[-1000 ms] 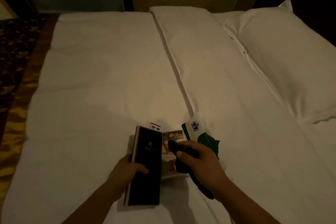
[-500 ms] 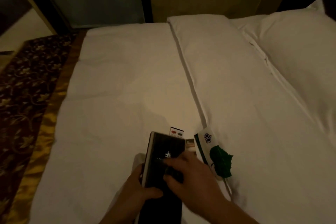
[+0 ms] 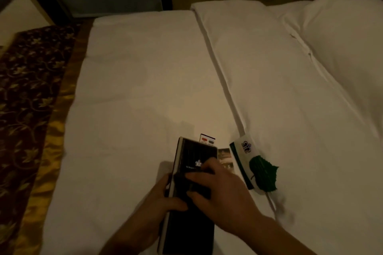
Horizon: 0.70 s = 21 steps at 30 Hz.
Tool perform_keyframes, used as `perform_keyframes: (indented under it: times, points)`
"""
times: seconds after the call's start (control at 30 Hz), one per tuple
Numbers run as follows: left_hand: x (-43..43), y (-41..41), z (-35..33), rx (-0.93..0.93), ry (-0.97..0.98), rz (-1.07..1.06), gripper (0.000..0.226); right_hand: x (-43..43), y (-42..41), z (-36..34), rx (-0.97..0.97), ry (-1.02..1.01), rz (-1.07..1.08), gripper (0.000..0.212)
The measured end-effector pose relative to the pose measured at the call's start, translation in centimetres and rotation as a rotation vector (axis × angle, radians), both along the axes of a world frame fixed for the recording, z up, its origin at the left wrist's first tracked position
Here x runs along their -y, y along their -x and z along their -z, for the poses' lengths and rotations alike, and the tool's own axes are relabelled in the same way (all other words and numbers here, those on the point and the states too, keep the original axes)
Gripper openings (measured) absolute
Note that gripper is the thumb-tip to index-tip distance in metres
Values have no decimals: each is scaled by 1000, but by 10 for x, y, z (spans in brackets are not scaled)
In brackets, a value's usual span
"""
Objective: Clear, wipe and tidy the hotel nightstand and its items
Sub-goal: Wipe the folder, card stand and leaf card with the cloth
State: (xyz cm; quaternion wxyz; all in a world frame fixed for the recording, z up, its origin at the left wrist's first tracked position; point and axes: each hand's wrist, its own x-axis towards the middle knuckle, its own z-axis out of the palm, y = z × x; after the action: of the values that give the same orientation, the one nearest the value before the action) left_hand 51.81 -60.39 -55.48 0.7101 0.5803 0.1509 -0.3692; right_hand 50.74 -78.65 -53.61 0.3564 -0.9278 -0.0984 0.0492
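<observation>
Two hands working on dark folder point(image 3: 192, 155), lying on near part of white bed point(image 3: 134, 89); nightstand not showing. Left hand point(image 3: 161, 198) clamping folder's left edge, thumb over cover. Right hand point(image 3: 223, 196) bending fingers over dark cloth point(image 3: 182, 180), pressing it onto cover; cloth blending into cover in dim light. Likely wiping cover. Doing it well means bracing with left, sweeping long strokes near to far, reaching crest and spine, avoiding leaf card point(image 3: 242, 149) and brochure point(image 3: 224, 157) lying just right.
</observation>
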Motion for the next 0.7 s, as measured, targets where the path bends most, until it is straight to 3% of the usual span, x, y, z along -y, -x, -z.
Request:
perform_keyframes:
  times: [0.13, 0.2, 0.33, 0.43, 0.5, 0.63, 0.7]
  points:
    - [-12, -5, 6, -2, 86, 47, 79, 19, -30, -7, 129, 69, 231, 39]
    - [-12, -7, 4, -10, 131, 30, 70, 23, -42, -14, 134, 166, 287, 40]
    - [-10, -13, 3, -101, 211, -87, 58, -5, -1, -14, 112, 283, 42, 41]
    - [-11, -18, 4, -126, 187, -167, 56, -23, 41, -16, 22, 239, -188, 42]
    - [-9, -20, 8, -160, 152, -165, 53, -22, 41, -18, 11, 214, -170, 43]
    - [3, -18, 8, -152, 86, -180, 49, -19, -4, -25, 107, 189, 101, 40]
    - [8, -17, 8, -141, 68, -191, 48, -26, -6, -24, 91, 220, 55, 39]
